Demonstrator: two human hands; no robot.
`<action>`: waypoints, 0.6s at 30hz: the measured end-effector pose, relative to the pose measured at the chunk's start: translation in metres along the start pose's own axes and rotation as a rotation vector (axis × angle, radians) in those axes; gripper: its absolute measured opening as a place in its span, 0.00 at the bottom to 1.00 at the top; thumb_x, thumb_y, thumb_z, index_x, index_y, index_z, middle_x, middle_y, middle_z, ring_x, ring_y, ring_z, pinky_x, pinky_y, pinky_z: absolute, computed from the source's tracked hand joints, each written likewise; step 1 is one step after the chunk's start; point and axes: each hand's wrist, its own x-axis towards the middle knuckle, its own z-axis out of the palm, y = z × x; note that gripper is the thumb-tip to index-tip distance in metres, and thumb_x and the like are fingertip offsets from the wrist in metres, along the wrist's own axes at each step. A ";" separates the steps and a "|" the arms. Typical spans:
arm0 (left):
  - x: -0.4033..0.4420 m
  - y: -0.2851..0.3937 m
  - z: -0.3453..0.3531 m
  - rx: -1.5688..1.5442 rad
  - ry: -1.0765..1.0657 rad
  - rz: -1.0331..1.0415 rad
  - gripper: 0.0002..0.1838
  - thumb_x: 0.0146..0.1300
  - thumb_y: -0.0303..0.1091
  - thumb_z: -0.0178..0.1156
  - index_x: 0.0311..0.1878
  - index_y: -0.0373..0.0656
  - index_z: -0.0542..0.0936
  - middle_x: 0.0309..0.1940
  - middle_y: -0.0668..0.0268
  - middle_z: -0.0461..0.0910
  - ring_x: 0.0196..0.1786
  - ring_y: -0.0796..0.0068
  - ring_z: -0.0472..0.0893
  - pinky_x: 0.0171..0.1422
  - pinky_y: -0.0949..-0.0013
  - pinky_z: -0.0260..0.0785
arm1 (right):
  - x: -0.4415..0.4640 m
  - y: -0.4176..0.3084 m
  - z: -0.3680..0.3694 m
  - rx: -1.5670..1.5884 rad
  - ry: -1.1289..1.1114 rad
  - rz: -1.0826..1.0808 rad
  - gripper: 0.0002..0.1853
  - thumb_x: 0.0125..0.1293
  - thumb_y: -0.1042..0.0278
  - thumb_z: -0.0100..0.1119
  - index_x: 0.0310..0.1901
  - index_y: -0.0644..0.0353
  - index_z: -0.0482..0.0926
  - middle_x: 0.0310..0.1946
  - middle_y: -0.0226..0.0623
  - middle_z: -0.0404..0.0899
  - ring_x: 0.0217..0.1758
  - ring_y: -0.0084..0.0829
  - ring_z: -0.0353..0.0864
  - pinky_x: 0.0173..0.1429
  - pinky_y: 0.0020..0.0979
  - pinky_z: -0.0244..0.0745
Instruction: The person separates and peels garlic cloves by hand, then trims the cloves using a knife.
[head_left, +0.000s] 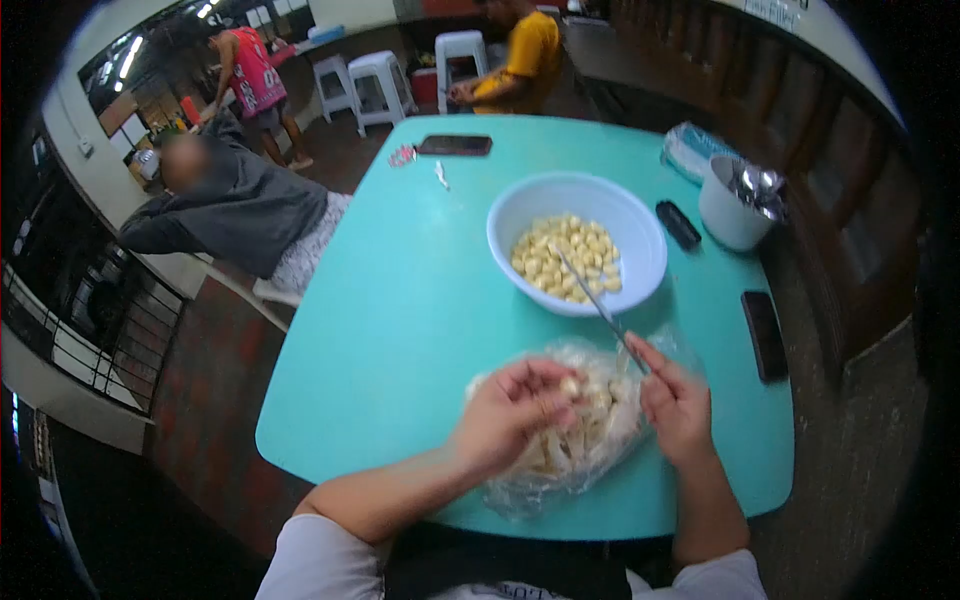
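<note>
My right hand (pixel 677 405) grips a knife (pixel 600 305), its blade pointing away from me and overlapping the near rim of the bowl in view. Between the fingertips of my left hand (pixel 508 415) is a pale garlic clove (pixel 570 386). Both hands are over a clear plastic bag (pixel 520 492) with unpeeled garlic (pixel 562 448) and bits of skin in it. Beyond them stands a light-blue bowl (pixel 500 250), where many peeled garlic cloves (pixel 548 262) lie. My left hand partly hides the bag's contents.
On the turquoise table (pixel 370 330) lie a phone (pixel 455 145), another phone (pixel 765 336) and a black case (pixel 679 225). A white bucket (pixel 730 215) of metal utensils stands right, beside a plastic packet (pixel 695 152). A person in grey (pixel 240 190) sits left; two others are farther back.
</note>
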 end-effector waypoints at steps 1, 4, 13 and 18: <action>0.002 0.003 0.000 -0.034 0.042 0.001 0.13 0.61 0.23 0.58 0.49 0.36 0.73 0.49 0.57 0.75 0.45 0.69 0.80 0.45 0.73 0.76 | -0.001 -0.004 -0.001 0.064 -0.015 0.046 0.21 0.66 0.68 0.51 0.59 0.67 0.70 0.49 0.44 0.78 0.50 0.26 0.75 0.56 0.27 0.69; 0.003 0.008 -0.004 -0.081 0.008 0.010 0.15 0.64 0.27 0.56 0.53 0.38 0.71 0.50 0.57 0.76 0.47 0.68 0.80 0.47 0.74 0.77 | -0.001 -0.008 -0.003 0.121 -0.052 0.110 0.21 0.66 0.70 0.52 0.60 0.68 0.69 0.48 0.41 0.78 0.46 0.21 0.75 0.52 0.24 0.70; 0.002 0.010 -0.005 -0.120 -0.012 -0.033 0.16 0.68 0.34 0.51 0.56 0.38 0.70 0.48 0.56 0.77 0.45 0.68 0.81 0.45 0.74 0.78 | -0.002 -0.010 -0.010 0.082 -0.111 0.195 0.20 0.64 0.68 0.57 0.56 0.68 0.71 0.23 0.30 0.76 0.26 0.14 0.71 0.30 0.19 0.65; 0.001 0.012 -0.003 -0.114 -0.013 -0.072 0.17 0.69 0.37 0.50 0.56 0.39 0.70 0.48 0.57 0.77 0.43 0.69 0.81 0.42 0.74 0.78 | -0.005 -0.016 -0.008 0.071 -0.069 0.214 0.18 0.62 0.66 0.59 0.50 0.66 0.69 0.18 0.29 0.73 0.22 0.16 0.70 0.28 0.19 0.62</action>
